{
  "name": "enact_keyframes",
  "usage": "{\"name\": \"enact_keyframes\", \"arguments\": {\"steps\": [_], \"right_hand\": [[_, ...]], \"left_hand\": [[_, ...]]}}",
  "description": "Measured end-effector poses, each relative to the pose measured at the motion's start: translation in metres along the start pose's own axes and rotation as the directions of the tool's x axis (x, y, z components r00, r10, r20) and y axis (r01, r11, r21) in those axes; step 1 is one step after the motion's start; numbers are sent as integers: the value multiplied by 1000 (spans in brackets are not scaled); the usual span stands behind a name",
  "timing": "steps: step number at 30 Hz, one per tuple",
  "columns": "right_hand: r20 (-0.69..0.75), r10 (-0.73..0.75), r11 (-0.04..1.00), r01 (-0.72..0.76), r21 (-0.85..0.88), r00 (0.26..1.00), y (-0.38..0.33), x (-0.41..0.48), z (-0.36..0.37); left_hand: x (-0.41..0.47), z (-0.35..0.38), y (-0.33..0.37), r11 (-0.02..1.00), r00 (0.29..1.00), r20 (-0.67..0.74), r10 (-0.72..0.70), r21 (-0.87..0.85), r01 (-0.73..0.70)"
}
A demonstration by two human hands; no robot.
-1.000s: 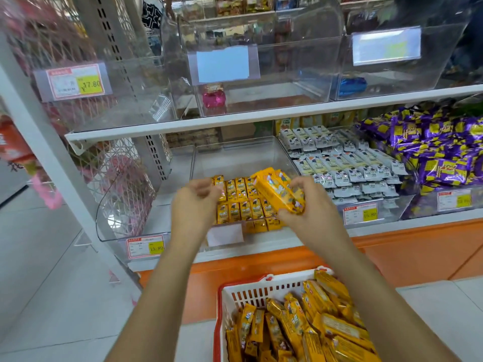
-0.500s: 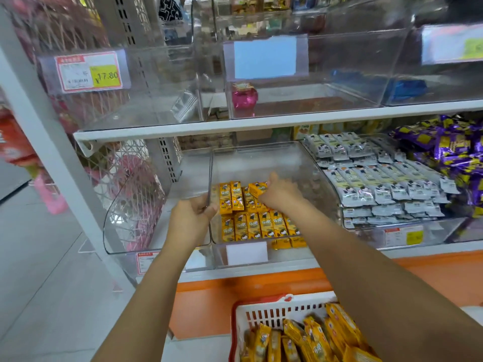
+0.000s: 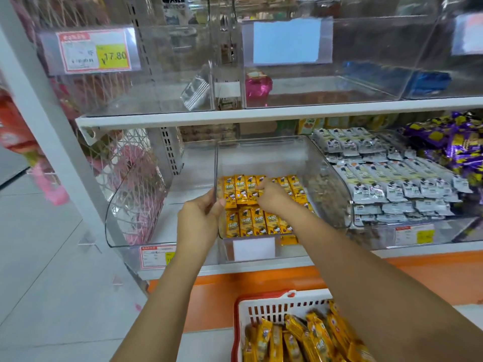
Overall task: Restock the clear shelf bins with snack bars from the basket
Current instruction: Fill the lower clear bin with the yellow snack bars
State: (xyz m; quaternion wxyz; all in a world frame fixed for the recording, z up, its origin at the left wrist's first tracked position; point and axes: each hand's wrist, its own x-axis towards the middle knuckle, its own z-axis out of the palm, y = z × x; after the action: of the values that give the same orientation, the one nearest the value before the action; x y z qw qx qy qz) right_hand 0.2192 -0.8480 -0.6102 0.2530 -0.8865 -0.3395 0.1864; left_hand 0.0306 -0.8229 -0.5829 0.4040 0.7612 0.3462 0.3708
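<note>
A clear bin [image 3: 264, 152] on the lower shelf holds rows of yellow snack bars [image 3: 247, 223]. My left hand [image 3: 200, 220] grips the bin's left wall, thumb inside and fingers outside. Inside the bin, my right hand [image 3: 273, 198] lies with curled fingers on the back row of bars; whether it pinches one is hidden. Below, a white basket with a red rim [image 3: 264, 304] stands on the floor, with several more yellow bars [image 3: 300, 338] in it.
Right of the bin sit a bin of grey-white bars [image 3: 386, 184] and purple packs [image 3: 454, 145]. An empty clear bin [image 3: 136, 205] stands to the left. The upper shelf [image 3: 261, 114] carries nearly empty bins, one with a pink pack [image 3: 257, 86]. An orange base [image 3: 261, 283] runs below.
My right hand carried a bunch of yellow bars into the bin and laid them in the back row. My left hand moved onto the bin's left wall. The view came closer.
</note>
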Motion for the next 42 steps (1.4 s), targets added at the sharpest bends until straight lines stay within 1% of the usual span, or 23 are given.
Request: {"name": "enact_keyframes", "arguments": {"steps": [1, 3, 5, 7, 9, 11, 12, 13, 14, 15, 16, 17, 18, 20, 22, 24, 26, 28, 32, 36, 38, 42], "right_hand": [[-21, -18, 1000, 18, -16, 1000, 1, -5, -3], [-126, -95, 993, 86, -78, 987, 1, -21, -10], [-249, -210, 977, 195, -84, 945, 4, -46, -20], [-306, -314, 947, 318, -39, 899, 10, -81, -27], [-290, -401, 908, 419, 1, 869, 21, -117, -29], [-207, -414, 904, 426, 17, 887, 37, -149, -21], [-145, -396, 916, 401, 10, 907, 46, -164, -16], [-80, -371, 928, 371, -12, 925, 55, -178, -9], [-12, -342, 939, 341, -46, 940, 64, -190, -1], [67, -304, 946, 309, -93, 950, 72, -202, 8], [157, -254, 949, 278, -151, 954, 79, -213, 18], [256, -190, 941, 250, -228, 948, 86, -222, 29], [357, -121, 918, 241, -315, 926, 91, -229, 40], [520, -7, 865, 266, -425, 854, 102, -240, 65], [614, 67, 857, 270, -439, 786, 113, -245, 86], [663, 110, 861, 263, -436, 740, 117, -248, 99], [685, 150, 843, 270, -466, 713, 119, -247, 106], [685, 195, 812, 277, -514, 702, 123, -244, 112], [650, 247, 766, 266, -585, 718, 127, -243, 120], [623, 243, 717, 294, -631, 744, 120, -247, 128], [630, 224, 747, 284, -601, 744, 114, -245, 127], [702, 179, 836, 270, -478, 689, 109, -235, 108]], "left_hand": [[-4, 1, -2, 1000, 1000, -11, 15, 7, -15], [-16, 3, -5, 999, 999, -28, 36, -13, -37], [-34, 1, -5, 997, 997, -70, 44, -64, -49], [-57, -3, -3, 993, 987, -134, 92, -60, -101], [-79, -5, -4, 990, 973, -210, 95, -79, -114], [-98, -4, -11, 995, 972, -229, 47, -73, -65], [-106, -2, -17, 999, 982, -190, 19, -25, -24], [-115, 1, -25, 998, 993, -116, -15, 51, 21], [-124, 5, -35, 988, 998, -18, -64, 143, 66], [-134, 10, -45, 964, 988, 87, -130, 242, 106], [-144, 14, -56, 931, 959, 186, -215, 337, 143], [-154, 18, -65, 888, 914, 270, -302, 429, 166], [-164, 22, -74, 836, 862, 328, -387, 520, 178], [-183, 26, -85, 727, 766, 372, -525, 663, 176], [-197, 29, -89, 678, 679, 417, -604, 717, 163], [-206, 31, -86, 675, 620, 468, -630, 725, 139], [-210, 33, -86, 668, 604, 478, -638, 733, 125], [-211, 33, -87, 653, 592, 472, -654, 747, 127], [-209, 32, -84, 643, 572, 480, -666, 758, 113], [-208, 30, -82, 646, 559, 491, -668, 756, 108], [-207, 29, -81, 647, 545, 499, -674, 755, 108], [-199, 29, -81, 672, 525, 533, -663, 733, 106]]}}
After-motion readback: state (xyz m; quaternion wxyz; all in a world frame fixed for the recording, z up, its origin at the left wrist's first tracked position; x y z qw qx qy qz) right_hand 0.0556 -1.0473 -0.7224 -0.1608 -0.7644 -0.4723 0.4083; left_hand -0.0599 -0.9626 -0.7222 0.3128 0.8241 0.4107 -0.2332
